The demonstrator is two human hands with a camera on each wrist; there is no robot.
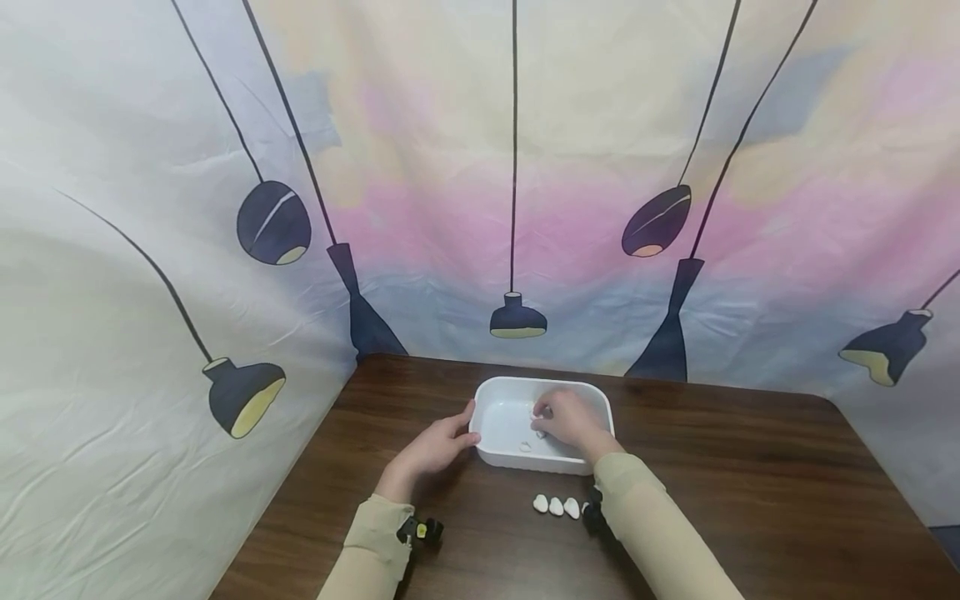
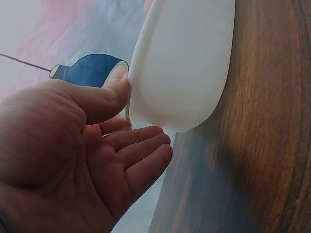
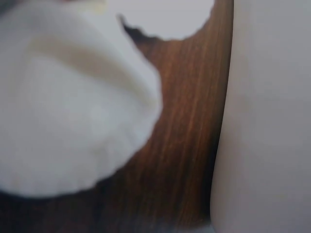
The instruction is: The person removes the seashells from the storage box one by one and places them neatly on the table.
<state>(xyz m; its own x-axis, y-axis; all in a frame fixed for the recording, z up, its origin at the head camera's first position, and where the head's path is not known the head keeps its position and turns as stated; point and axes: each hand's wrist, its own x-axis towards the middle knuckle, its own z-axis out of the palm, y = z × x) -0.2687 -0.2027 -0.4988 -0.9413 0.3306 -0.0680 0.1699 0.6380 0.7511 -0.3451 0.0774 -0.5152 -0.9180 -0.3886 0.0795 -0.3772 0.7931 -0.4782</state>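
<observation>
In the head view a white tub (image 1: 498,457) stands on the table. My left hand (image 1: 435,448) rests against its left end, the thumb touching the rim and the fairly straight fingers along the wall, as the left wrist view shows. Inside the tub my right hand (image 1: 570,418) bends its fingers down and seems to pinch a small white shell (image 1: 535,422) at the fingertips. Another pale shell (image 1: 526,447) lies on the tub floor nearby. A short row of white shells (image 1: 556,506) lies on the table in front, its right end beside my right wrist.
The brown wooden table (image 1: 750,467) extends to both sides of the tub. A fabric backdrop (image 1: 442,208) printed with lamps hangs behind and at the sides. In the right wrist view a large blurred scallop-edged shell (image 3: 73,116) lies close beside the tub wall (image 3: 267,121).
</observation>
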